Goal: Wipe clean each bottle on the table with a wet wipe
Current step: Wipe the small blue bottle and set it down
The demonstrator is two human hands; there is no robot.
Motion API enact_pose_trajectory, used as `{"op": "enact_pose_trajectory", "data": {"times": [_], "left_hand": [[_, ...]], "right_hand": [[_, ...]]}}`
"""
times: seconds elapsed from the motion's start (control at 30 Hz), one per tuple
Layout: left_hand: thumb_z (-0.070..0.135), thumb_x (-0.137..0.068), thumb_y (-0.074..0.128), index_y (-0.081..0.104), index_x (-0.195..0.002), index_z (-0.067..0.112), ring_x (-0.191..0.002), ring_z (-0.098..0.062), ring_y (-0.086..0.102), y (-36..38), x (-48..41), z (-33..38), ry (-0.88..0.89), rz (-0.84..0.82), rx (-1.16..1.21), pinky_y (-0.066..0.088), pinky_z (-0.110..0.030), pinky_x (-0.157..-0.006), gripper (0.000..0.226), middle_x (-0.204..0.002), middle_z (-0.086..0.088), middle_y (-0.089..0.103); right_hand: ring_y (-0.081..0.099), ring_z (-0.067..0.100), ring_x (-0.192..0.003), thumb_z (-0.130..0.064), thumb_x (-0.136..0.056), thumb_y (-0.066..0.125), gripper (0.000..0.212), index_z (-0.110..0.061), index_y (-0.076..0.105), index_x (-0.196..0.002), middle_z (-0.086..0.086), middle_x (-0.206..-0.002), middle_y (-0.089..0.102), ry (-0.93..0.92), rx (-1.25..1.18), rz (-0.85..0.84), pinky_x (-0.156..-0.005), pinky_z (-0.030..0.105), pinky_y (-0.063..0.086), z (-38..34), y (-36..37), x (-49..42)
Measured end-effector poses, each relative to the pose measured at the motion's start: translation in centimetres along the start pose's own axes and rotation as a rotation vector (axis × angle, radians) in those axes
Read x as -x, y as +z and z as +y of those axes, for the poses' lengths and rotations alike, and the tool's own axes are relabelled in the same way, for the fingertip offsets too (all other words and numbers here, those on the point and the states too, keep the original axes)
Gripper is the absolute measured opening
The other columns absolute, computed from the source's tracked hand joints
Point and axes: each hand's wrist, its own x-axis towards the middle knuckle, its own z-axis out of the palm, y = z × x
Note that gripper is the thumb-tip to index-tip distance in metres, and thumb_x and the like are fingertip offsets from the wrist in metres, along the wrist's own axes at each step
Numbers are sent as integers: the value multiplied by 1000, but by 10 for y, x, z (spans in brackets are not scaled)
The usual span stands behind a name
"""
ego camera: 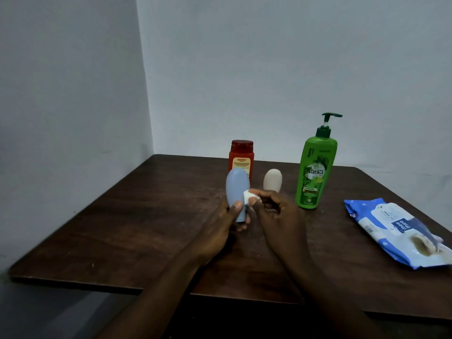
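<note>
My left hand (221, 226) grips the lower end of a pale blue bottle (236, 189), held upright above the dark wooden table (122, 216). My right hand (276, 216) pinches a small folded white wet wipe (249, 197) against the bottle's right side. Behind them stand a red bottle (241, 155) with an orange label, a small cream bottle (272, 179) and a tall green pump bottle (315, 170).
A blue and white pack of wet wipes (396, 231) lies flat near the table's right edge. The table stands in a corner between two pale walls. Its near edge runs just below my forearms.
</note>
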Motion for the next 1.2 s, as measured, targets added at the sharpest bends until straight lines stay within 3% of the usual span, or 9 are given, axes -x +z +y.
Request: {"op": "enact_pose_trajectory", "data": {"times": [0.13, 0.27, 0.43, 0.67, 0.77, 0.9, 1.0, 1.1, 1.2], "left_hand": [[61, -95, 45, 59, -118, 32, -96, -12, 69, 2, 0, 6, -3, -125, 144, 50, -31, -89, 40, -103, 4, 73], [65, -90, 47, 59, -116, 33, -90, -8, 68, 1, 1, 1, 43, -117, 149, 50, -29, -88, 42, -98, 4, 72], [78, -83, 43, 63, -108, 33, -91, -12, 66, 2, 2, 1, 35, -107, 88, 46, -26, -84, 56, -94, 6, 70], [65, -94, 46, 53, -123, 35, -92, -11, 64, 2, 3, -2, 61, -106, 61, 51, -33, -86, 43, -95, 13, 68], [60, -94, 45, 55, -117, 34, -87, -2, 62, 1, 6, 1, 96, -97, 13, 46, -25, -81, 36, -91, 17, 66], [48, -102, 41, 42, -144, 42, -123, 7, 51, 2, 11, 3, 113, -95, 2, 41, -18, -103, 42, -138, 20, 55], [25, -108, 37, 53, -116, 43, -97, 23, 56, 0, 17, 8, 89, -87, -18, 41, 1, -79, 25, -114, 21, 61], [28, -107, 38, 56, -110, 42, -104, 7, 61, 0, 15, 8, 56, -59, -16, 42, -2, -76, 23, -106, 19, 64], [54, -98, 40, 49, -140, 38, -124, -5, 56, 1, 16, 8, 60, -55, 0, 43, -19, -100, 45, -131, 15, 61]], "right_hand": [[66, -7, -93, -26, -93, 68, 19, -23, 75, -110, -15, -100, 73, 9, 19, 22, -73, 4, 48, -6, -3, -21], [67, 0, -91, -30, -95, 65, 16, -27, 74, -107, -11, -101, 73, 30, 24, -25, -73, 17, 53, -13, -3, -42], [64, -5, -89, -28, -97, 60, 15, -25, 72, -107, -13, -101, 72, -38, 109, -124, -69, 7, 45, -19, -8, -57], [58, 7, -98, -22, -99, 55, 17, -26, 68, -110, -11, -105, 67, -229, 293, -289, -79, 22, 42, -33, -13, -61], [50, 10, -109, -23, -99, 52, 20, -32, 65, -111, -8, -112, 63, -297, 453, -419, -92, 33, 41, -48, -12, -56], [50, 19, -119, -23, -87, 64, 23, -30, 66, -109, -9, -115, 66, -556, 817, -497, -100, 42, 25, -51, -1, -43], [58, 23, -111, -23, -73, 77, 27, -28, 70, -99, -7, -104, 70, -656, 924, -509, -100, 48, 21, -43, 5, -36], [61, 24, -108, -22, -69, 80, 29, -28, 72, -96, -6, -101, 71, -681, 924, -505, -100, 50, 20, -39, 5, -38], [59, 21, -112, -21, -76, 75, 25, -31, 71, -99, -10, -105, 70, -657, 878, -478, -100, 47, 20, -41, 0, -42]]}}
